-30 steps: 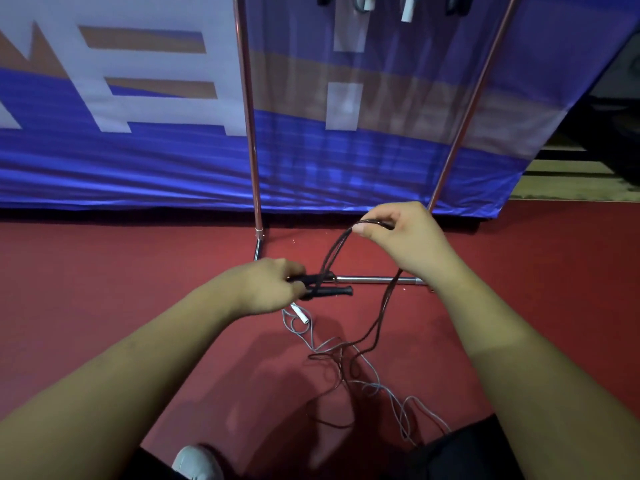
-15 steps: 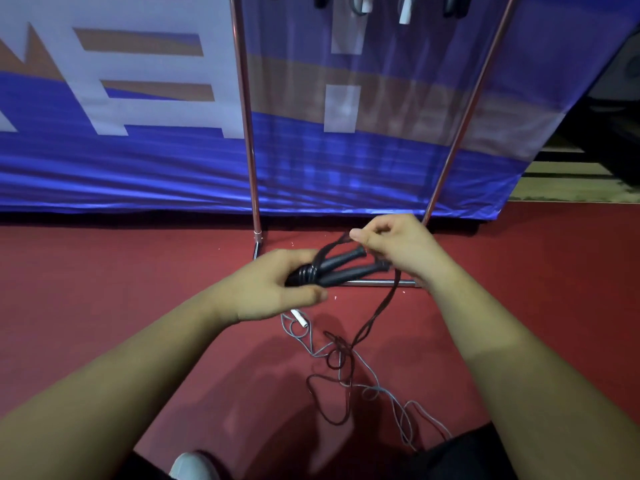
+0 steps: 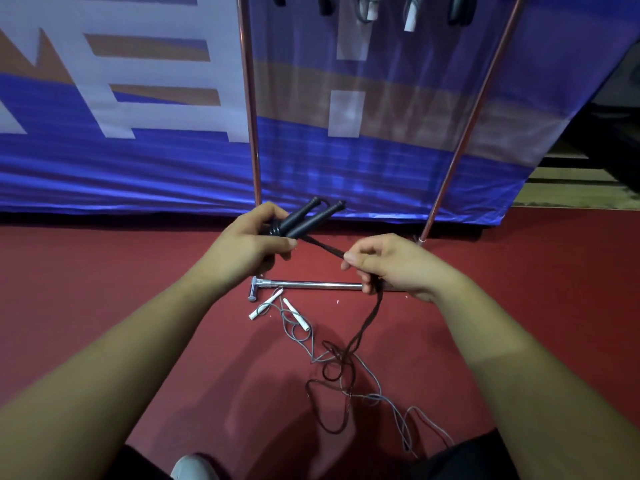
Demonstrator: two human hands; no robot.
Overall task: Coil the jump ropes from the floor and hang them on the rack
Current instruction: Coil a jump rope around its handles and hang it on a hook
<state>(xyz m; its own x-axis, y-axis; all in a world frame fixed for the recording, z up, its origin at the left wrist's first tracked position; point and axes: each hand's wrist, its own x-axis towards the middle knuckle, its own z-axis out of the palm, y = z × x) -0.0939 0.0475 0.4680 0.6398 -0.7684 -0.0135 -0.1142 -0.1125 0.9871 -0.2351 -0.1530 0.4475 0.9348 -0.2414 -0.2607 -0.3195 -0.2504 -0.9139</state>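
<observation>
On the near floor (image 3: 104,306), slack from the dark jump rope (image 3: 325,249) tangles with a grey jump rope (image 3: 296,315). The right hand (image 3: 391,268) pinches the dark cord, and the left hand (image 3: 249,247) grips both black handles (image 3: 308,220), which angle far-right. Other ropes (image 3: 410,15) hang on the far rack (image 3: 251,116).

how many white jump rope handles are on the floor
2. One white handle lies below the left end of the rack's base bar; the other handle lies right beside it. None seem hidden.
</observation>
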